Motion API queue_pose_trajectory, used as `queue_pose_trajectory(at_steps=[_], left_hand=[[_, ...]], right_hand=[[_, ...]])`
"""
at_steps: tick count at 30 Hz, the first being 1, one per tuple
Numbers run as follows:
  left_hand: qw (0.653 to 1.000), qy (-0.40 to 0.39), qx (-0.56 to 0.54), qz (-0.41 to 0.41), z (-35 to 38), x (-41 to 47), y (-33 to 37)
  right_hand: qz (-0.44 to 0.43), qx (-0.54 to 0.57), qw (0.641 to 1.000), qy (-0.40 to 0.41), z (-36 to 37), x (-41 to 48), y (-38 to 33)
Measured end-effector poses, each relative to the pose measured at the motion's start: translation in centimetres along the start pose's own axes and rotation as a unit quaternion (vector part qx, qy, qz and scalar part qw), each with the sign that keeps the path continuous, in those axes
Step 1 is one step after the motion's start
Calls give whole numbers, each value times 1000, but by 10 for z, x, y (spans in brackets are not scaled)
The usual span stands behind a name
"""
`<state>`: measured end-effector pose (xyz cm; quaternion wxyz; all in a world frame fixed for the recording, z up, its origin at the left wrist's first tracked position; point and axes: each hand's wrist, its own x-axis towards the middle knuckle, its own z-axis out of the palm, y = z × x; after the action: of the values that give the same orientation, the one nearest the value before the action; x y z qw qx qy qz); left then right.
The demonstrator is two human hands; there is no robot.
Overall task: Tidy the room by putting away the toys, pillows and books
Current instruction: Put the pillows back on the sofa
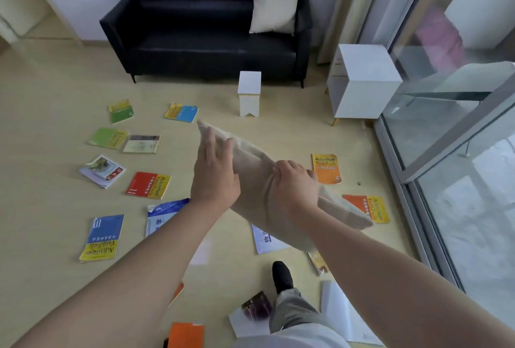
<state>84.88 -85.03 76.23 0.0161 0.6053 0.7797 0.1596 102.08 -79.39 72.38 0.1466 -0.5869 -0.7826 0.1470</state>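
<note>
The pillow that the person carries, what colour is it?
Plain beige, no pattern. The pillow shows best in the head view, the only one.

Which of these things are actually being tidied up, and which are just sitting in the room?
Being tidied: beige pillow, gripped by the right hand, left hand flat against it; cream pillow on the sofa; books scattered on the floor.
Just there: white stool; white cabinet; glass door.
</note>
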Motion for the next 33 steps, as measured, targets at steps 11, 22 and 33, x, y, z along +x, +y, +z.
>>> queue_pose_trajectory(at_steps=[11,22,33], left_hand=[[976,-188,94,57,15,241,-87],[974,-200,73,83,28,443,-240],[971,-196,59,124,46,668,-303]], right_hand=[[-205,-83,975,-12,40,264,-60],[-187,-137,968,-96,109,458,-192],[-127,-144,975,-111,120,659,-246]])
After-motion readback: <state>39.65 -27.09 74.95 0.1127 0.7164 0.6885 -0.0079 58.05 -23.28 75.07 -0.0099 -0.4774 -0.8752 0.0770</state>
